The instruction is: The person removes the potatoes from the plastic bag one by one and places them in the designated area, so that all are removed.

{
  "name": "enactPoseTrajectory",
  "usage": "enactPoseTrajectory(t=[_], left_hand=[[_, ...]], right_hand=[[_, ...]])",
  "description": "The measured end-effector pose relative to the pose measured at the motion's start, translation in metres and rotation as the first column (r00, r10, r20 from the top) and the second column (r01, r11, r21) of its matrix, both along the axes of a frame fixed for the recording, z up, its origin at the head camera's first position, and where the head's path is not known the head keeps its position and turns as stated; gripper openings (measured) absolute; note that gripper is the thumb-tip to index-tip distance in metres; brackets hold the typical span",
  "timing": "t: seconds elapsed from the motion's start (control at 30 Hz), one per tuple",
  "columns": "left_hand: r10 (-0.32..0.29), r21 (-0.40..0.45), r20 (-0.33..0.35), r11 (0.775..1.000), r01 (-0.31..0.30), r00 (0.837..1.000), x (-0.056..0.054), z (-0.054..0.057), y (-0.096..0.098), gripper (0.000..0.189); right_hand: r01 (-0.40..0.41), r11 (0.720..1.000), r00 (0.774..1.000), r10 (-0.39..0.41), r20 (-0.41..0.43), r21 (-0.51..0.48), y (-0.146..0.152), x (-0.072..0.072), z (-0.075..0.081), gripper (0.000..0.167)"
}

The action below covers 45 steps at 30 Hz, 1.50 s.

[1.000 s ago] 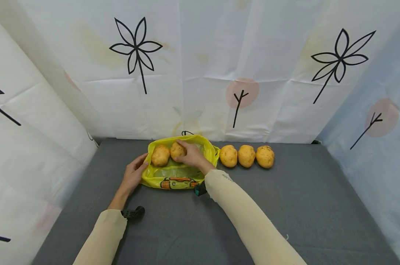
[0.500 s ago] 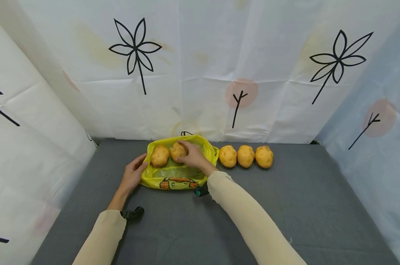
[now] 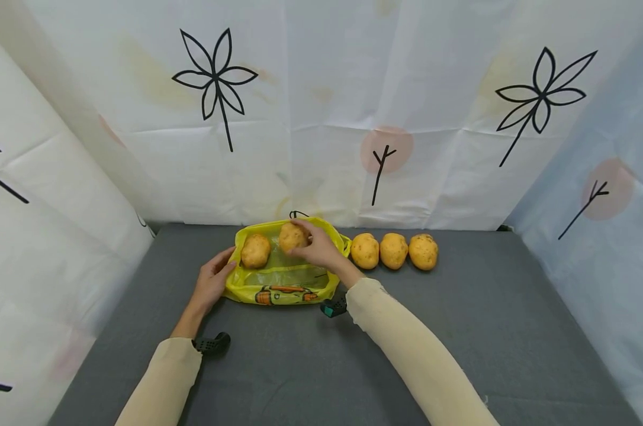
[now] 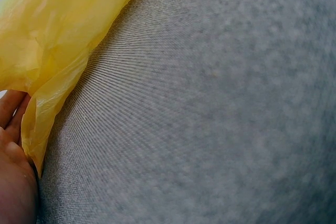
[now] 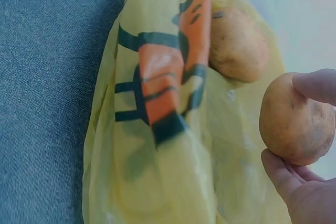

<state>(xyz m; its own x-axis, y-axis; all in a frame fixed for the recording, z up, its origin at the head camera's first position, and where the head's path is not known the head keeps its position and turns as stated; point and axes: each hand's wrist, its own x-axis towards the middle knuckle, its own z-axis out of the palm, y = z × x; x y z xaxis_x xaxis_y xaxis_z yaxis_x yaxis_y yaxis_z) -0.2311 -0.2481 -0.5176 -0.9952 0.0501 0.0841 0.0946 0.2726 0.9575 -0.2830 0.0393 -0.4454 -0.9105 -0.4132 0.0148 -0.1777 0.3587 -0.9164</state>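
Note:
A yellow plastic bag with an orange and black print lies with its mouth spread wide. My left hand holds its left rim; in the left wrist view the fingers pass behind the yellow film. Inside the bag, at its left end, sits one potato. Between thumb and fingers, my right hand pinches a second potato over the bag's opening. Three more potatoes stand in a row right of the bag: the nearest potato, the middle potato and the far-right potato.
Everything rests on a grey cloth-covered table. A white patterned curtain hangs directly behind the bag and continues along both sides. Dark straps show at the wrists.
The pinched potato has moved slightly up and to the right with my right hand, away from the potato at the bag's left end. My left hand stays on the rim.

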Motion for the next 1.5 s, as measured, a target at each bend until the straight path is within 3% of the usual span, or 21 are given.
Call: enactPoseTrajectory(t=[0.17, 0.7, 0.93, 1.23, 1.3, 1.5], left_hand=[[-0.004, 0.003, 0.003, 1.000, 0.004, 1.000, 0.000, 0.000, 0.000, 0.050], [-0.007, -0.012, -0.003, 1.000, 0.007, 1.000, -0.001, -0.001, -0.001, 0.049], [-0.011, -0.008, -0.003, 1.000, 0.011, 1.000, -0.001, -0.002, -0.002, 0.050], [-0.011, -0.011, 0.003, 1.000, 0.011, 1.000, 0.000, 0.000, -0.001, 0.050], [-0.010, -0.010, 0.016, 1.000, 0.010, 1.000, 0.002, 0.006, 0.001, 0.049], [-0.005, -0.013, 0.021, 1.000, 0.005, 1.000, 0.001, 0.003, 0.000, 0.050]], right_hand=[[-0.007, 0.999, 1.000, 0.008, 0.021, -0.051, 0.010, 0.002, 0.002, 0.075], [-0.081, 0.989, 0.995, 0.073, -0.067, -0.127, 0.037, 0.018, 0.022, 0.074], [-0.080, 0.982, 0.997, 0.076, -0.036, -0.168, 0.051, 0.026, 0.031, 0.073], [-0.102, 0.973, 0.994, 0.091, -0.062, -0.207, 0.070, 0.031, 0.038, 0.073], [-0.096, 0.972, 0.994, 0.085, -0.063, -0.214, 0.074, 0.032, 0.038, 0.073], [-0.081, 0.976, 0.995, 0.065, -0.082, -0.203, 0.084, 0.034, 0.039, 0.073]])
